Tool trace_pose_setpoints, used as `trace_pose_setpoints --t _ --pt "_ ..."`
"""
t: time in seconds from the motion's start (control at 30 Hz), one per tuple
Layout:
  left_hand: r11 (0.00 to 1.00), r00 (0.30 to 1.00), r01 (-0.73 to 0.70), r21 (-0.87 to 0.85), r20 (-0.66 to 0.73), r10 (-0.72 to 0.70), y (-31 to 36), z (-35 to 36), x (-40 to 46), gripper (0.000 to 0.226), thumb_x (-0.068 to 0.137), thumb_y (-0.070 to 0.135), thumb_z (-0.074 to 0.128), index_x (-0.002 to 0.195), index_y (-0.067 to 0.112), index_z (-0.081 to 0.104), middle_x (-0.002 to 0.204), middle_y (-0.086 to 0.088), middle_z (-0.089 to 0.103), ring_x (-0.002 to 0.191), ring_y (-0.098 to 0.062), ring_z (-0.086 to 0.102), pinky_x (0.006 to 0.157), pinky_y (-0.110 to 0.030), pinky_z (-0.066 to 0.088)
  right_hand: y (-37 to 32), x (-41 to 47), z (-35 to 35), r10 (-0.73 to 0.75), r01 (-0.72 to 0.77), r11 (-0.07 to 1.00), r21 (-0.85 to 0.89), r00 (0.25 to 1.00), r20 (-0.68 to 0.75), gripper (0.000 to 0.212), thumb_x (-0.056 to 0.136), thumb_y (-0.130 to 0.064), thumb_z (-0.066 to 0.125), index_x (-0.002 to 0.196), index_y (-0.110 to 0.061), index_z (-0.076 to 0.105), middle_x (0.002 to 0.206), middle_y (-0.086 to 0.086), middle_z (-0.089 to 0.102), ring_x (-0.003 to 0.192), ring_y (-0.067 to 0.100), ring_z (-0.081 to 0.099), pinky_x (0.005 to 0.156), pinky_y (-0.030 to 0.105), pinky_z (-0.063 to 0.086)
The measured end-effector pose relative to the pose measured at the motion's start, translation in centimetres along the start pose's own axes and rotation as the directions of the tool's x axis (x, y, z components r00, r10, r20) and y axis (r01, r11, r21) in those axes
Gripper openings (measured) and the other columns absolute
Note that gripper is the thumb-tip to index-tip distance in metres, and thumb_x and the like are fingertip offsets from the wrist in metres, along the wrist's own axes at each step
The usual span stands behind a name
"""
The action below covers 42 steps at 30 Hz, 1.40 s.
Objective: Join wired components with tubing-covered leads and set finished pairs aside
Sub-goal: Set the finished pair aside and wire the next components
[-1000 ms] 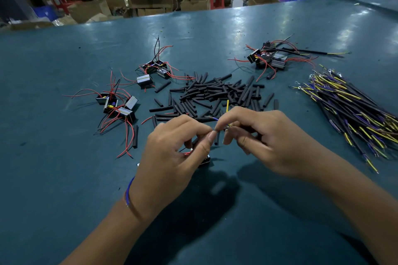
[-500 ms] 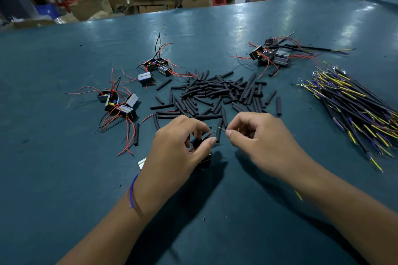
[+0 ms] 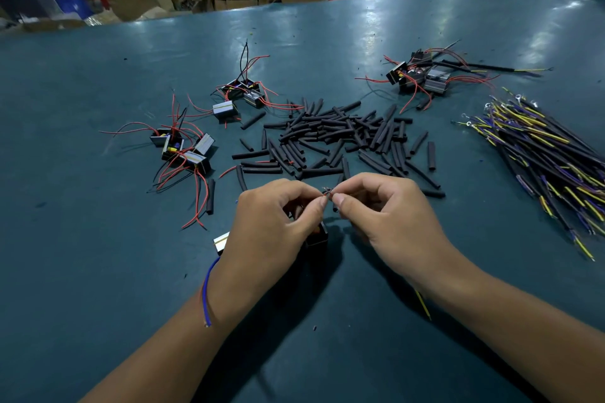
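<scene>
Over the teal worktop [image 3: 98, 271], the left hand [image 3: 271, 222] and right hand [image 3: 393, 216] meet fingertip to fingertip, each hand's fingers pinched on bared wire ends [image 3: 327, 190], with a black component [image 3: 317, 237] beneath the left hand and the tubing pile [image 3: 340, 137] at twelve o'clock.

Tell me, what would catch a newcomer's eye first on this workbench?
Probably the two hands at the centre: the left hand and right hand pinch fine wire ends together between their fingertips. Just beyond them sprawls a heap of short black tubing pieces. At the right edge lies a thick bundle of yellow and purple leads.
</scene>
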<state>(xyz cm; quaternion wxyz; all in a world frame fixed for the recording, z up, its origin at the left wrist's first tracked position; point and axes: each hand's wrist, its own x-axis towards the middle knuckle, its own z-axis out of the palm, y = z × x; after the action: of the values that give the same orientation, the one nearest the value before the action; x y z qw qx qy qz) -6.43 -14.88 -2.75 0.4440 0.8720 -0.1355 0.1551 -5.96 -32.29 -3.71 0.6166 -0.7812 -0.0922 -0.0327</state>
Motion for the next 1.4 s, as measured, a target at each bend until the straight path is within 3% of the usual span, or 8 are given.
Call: trace_pose_setpoints --t 0.17,0.37,0.77,0.97,1.2,1.4 --pt "0.992 0.998 0.058 -0.110 0.016 -0.056 -0.01 0.05 -0.13 0.005 0.088 0.016 0.074 0.086 0.019 0.077 0.070 0.008 0.072 0.065 -0.013 0.069 0.059 -0.030 0.055 -0.05 0.03 0.29 -0.029 0.029 1.000 -0.010 0.999 -0.016 0.013 0.091 -0.018 0.070 0.082 -0.026 0.075 0.055 -0.012 0.060 0.048 0.001 0.048 0.047 0.012 0.036" --pt "0.978 0.994 0.102 -0.183 -0.017 -0.107 -0.25 0.27 -0.07 0.014 0.084 0.013 0.077 0.077 0.019 0.068 0.065 0.003 0.070 0.058 -0.010 0.067 0.057 -0.028 0.056 0.06 0.14 0.62 -0.040 0.041 0.999 0.030 0.999 -0.026 0.010 0.089 -0.018 0.073 0.081 -0.023 0.076 0.053 -0.014 0.057 0.049 0.001 0.046 0.049 0.011 0.035" --pt "0.954 0.984 0.164 -0.251 -0.029 -0.177 0.10 0.48 -0.11 0.012 0.083 0.011 0.077 0.079 0.017 0.068 0.067 -0.001 0.070 0.061 -0.018 0.069 0.061 -0.045 0.060 0.54 0.42 0.81 -0.046 0.046 0.995 0.085 0.999 -0.008 0.008 0.090 -0.019 0.072 0.084 -0.023 0.076 0.053 -0.017 0.058 0.045 0.000 0.050 0.046 0.006 0.034" --pt "0.940 0.979 0.180 -0.289 -0.037 -0.199 0.39 0.29 -0.21 0.017 0.081 0.008 0.079 0.082 0.015 0.063 0.072 -0.003 0.070 0.066 -0.021 0.069 0.064 -0.043 0.060 0.52 0.47 0.74 -0.008 -0.001 0.985 0.174 0.999 0.051 0.009 0.091 -0.016 0.071 0.084 -0.019 0.076 0.053 -0.017 0.059 0.045 -0.001 0.051 0.045 0.006 0.035" --pt "0.933 0.980 0.190 -0.304 -0.002 -0.201 0.44 0.14 -0.29 0.018 0.079 0.010 0.081 0.085 0.013 0.064 0.074 0.000 0.071 0.068 -0.017 0.070 0.065 -0.037 0.062 0.17 0.48 0.65 -0.031 0.027 0.996 0.089 0.999 0.042 0.011 0.092 -0.014 0.070 0.083 -0.016 0.073 0.053 -0.017 0.057 0.046 -0.001 0.049 0.047 0.007 0.035" --pt "0.930 0.979 0.196 -0.312 0.010 -0.203 0.27 0.42 -0.26 0.019 0.081 0.011 0.080 0.088 0.018 0.064 0.076 0.000 0.071 0.070 -0.019 0.070 0.067 -0.047 0.061 0.40 0.39 0.62 -0.057 0.057 0.998 0.021 0.998 0.020 0.011 0.092 -0.017 0.070 0.082 -0.021 0.074 0.056 -0.016 0.059 0.050 0.000 0.049 0.049 0.010 0.036"
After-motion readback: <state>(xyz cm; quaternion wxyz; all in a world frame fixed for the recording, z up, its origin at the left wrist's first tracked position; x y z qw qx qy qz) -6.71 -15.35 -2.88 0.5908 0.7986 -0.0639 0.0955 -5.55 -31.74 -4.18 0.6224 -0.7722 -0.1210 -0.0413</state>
